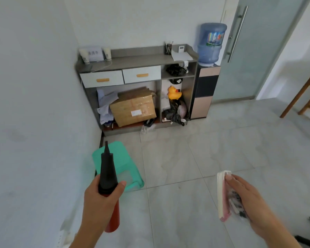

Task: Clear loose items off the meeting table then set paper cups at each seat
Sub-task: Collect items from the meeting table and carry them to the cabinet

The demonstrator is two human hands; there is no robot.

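My left hand point(100, 197) grips a red hand pump point(108, 172) with a black cone nozzle, held upright at lower centre-left. My right hand point(245, 196) holds a flat packet point(223, 196), white and pink at its edge, with small dark items against my palm. Two stacks of paper cups point(84, 54) stand at the left end of the grey cabinet's top point(138, 59), either side of a white sign. The meeting table is not in view.
A green plastic stool point(122, 163) stands on the tiled floor just beyond my left hand. The cabinet holds a cardboard box point(134, 106), a yellow duck point(174, 93) and black bags. A water dispenser point(208, 51) and glass door are right of it; wooden furniture legs point(301, 97) far right.
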